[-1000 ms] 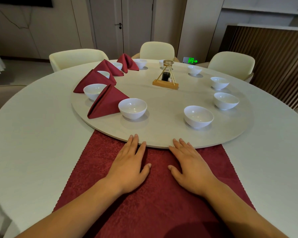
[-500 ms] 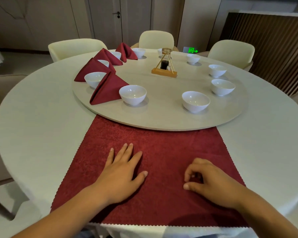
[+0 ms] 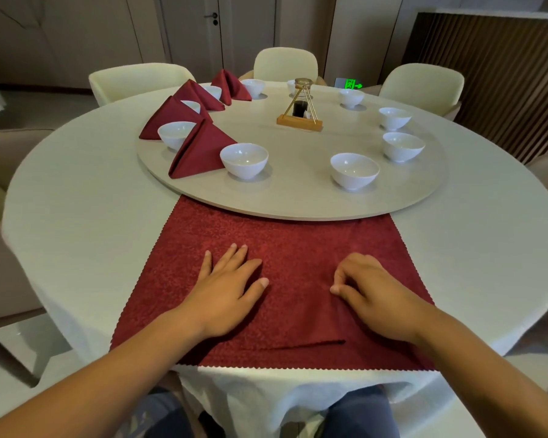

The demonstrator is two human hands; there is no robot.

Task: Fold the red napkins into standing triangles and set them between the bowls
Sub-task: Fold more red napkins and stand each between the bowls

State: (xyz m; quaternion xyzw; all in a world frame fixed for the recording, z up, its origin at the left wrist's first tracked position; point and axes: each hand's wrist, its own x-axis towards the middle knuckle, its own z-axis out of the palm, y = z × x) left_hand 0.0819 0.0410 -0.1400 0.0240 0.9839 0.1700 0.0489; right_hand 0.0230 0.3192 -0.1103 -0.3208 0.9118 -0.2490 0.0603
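Observation:
A flat red napkin (image 3: 298,248) lies spread on the table in front of me, its far edge at the turntable (image 3: 298,197). My left hand (image 3: 228,286) rests flat on it with fingers straight. My right hand (image 3: 370,289) has curled fingers that pinch the cloth, and small wrinkles run from them. A crease shows near the napkin's near edge. Several folded red napkins, the nearest (image 3: 200,150), stand between white bowls (image 3: 243,160) on the turntable's left side. More bowls, such as the one at front right (image 3: 354,171), ring the right side with nothing between them.
A wooden stand with a dark bottle (image 3: 300,112) sits at the turntable's middle. Cream chairs (image 3: 285,63) surround the round table (image 3: 76,210), whose white cloth hangs over the near edge. My knees show below it.
Both hands slid back from the turntable's edge toward me over the napkin. The right hand's fingers curled from flat into a pinch on the cloth.

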